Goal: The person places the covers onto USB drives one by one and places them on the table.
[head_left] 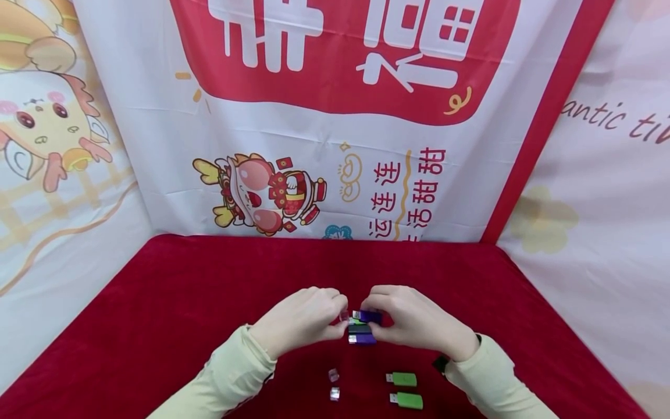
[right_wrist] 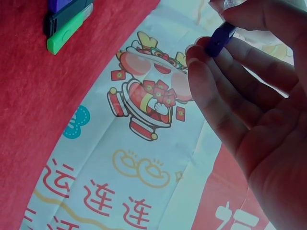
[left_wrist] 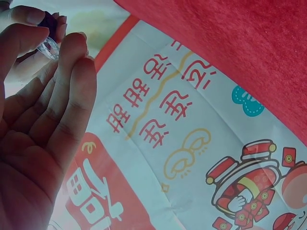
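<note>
My right hand [head_left: 413, 317] pinches a purple USB stick [head_left: 370, 316], its metal plug pointing left. Opposite it, my left hand [head_left: 309, 319] pinches a small clear cap [head_left: 344, 316] between thumb and fingertips. In the left wrist view the clear cap [left_wrist: 49, 48] appears at the end of the purple stick [left_wrist: 47, 22]; whether it is seated I cannot tell. Under the hands lies a row of sticks: a green one [right_wrist: 64, 36], a black one [head_left: 359, 329] and a purple one [head_left: 364, 338]. The right wrist view shows the held purple stick [right_wrist: 220, 39] above the fingers.
Nearer the front of the red cloth [head_left: 209, 314] lie two green USB sticks [head_left: 405, 379] with bare plugs. Left of them are two loose clear caps [head_left: 334, 375]. A black thing [head_left: 441, 364] is partly hidden by the right sleeve. Printed curtains [head_left: 293, 128] stand behind.
</note>
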